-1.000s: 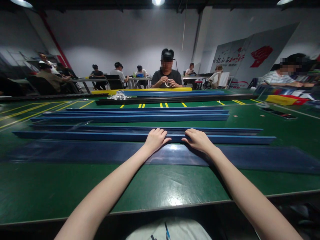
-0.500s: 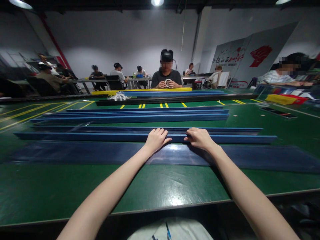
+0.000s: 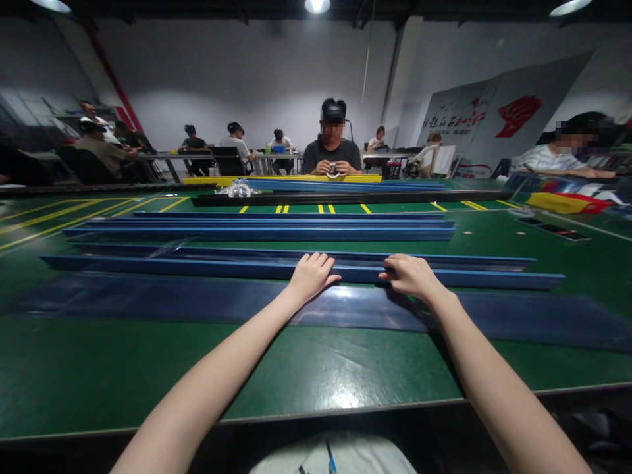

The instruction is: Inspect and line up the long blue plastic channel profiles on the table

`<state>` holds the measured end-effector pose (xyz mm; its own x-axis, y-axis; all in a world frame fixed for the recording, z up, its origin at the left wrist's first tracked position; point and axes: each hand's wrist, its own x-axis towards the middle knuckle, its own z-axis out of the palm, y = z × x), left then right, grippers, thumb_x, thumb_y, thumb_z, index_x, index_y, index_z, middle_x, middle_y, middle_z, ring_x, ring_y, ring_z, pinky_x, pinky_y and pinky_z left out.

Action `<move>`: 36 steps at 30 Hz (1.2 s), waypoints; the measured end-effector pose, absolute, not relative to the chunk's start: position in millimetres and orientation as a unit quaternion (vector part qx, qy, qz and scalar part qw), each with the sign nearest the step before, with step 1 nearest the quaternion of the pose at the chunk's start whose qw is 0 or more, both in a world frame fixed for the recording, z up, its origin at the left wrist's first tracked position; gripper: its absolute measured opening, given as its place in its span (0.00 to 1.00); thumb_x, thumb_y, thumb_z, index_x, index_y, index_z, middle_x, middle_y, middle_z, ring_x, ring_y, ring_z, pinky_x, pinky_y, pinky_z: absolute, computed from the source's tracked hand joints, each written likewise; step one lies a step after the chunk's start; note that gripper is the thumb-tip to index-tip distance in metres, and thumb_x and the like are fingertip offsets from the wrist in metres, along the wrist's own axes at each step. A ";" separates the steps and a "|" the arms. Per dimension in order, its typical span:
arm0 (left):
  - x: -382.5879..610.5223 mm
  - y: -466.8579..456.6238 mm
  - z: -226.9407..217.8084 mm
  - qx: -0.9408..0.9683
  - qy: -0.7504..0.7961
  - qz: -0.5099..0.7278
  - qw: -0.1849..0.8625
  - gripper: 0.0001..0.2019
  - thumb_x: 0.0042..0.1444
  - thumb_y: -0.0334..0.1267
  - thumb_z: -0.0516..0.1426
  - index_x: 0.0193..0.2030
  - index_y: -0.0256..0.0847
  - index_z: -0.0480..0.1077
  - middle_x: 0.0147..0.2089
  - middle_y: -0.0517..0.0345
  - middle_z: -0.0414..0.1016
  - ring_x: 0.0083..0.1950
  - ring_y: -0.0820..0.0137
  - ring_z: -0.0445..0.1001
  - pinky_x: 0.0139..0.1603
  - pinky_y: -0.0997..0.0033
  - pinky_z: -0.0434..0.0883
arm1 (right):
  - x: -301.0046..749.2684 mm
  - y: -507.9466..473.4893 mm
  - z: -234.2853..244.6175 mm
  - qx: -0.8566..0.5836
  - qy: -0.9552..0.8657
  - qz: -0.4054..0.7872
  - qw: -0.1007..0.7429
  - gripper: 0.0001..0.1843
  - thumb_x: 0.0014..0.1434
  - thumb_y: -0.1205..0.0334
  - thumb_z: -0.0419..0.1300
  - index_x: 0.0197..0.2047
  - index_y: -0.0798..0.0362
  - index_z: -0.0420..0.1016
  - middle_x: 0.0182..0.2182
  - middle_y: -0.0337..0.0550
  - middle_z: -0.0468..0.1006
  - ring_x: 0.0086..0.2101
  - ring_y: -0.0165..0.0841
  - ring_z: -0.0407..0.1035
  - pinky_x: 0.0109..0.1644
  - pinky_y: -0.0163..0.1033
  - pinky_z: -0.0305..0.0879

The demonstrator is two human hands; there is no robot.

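A long blue channel strip (image 3: pixel 469 276) with two raised walls lies across the table in front of me. My left hand (image 3: pixel 313 273) grips its near wall around the middle, fingers over the top and thumb on the near side. To the right of it, my right hand (image 3: pixel 409 275) holds the same wall, its fingers curled over into the channel. Between me and the channel, a flat clear bluish plastic sheet (image 3: pixel 345 306) lies lengthwise under my wrists. Some clear film (image 3: pixel 172 247) rests across the channel's left part.
More blue channels (image 3: pixel 276 233) lie beyond, then a black strip (image 3: pixel 345 197), crumpled clear plastic (image 3: pixel 239 188) and a yellow strip (image 3: pixel 276 178). A phone (image 3: pixel 553 229) lies at right. Opposite, a person (image 3: pixel 332 155) handles a white ring. The green table (image 3: pixel 276 375) has yellow tape lines.
The held channel has slid to the right, and its right end has swung slightly nearer to me. My right hand has moved right along with it; my left hand has barely shifted.
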<state>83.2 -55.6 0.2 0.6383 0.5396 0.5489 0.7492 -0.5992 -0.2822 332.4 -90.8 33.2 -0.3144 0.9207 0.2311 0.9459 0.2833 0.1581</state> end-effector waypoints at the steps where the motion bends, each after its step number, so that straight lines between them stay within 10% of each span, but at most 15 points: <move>1: 83.4 -55.8 0.4 -0.869 -0.372 -0.208 0.250 0.18 0.56 0.52 0.52 0.39 0.37 0.66 0.37 0.52 0.71 0.40 0.65 0.67 0.37 0.68 0.56 | 332.2 -90.7 33.0 -0.583 -0.801 -0.131 0.048 0.13 0.57 0.55 0.50 0.30 0.52 0.70 0.33 0.46 0.76 0.35 0.36 0.69 0.30 0.36 0.50; 36: 84.5 -54.6 -2.2 -0.869 -0.377 -0.209 0.243 0.16 0.56 0.51 0.52 0.34 0.37 0.66 0.34 0.54 0.72 0.38 0.65 0.68 0.35 0.67 0.57 | 313.4 -90.4 23.5 -0.527 -0.840 -0.074 0.106 0.16 0.57 0.57 0.51 0.44 0.55 0.70 0.44 0.50 0.74 0.44 0.38 0.67 0.44 0.37 0.59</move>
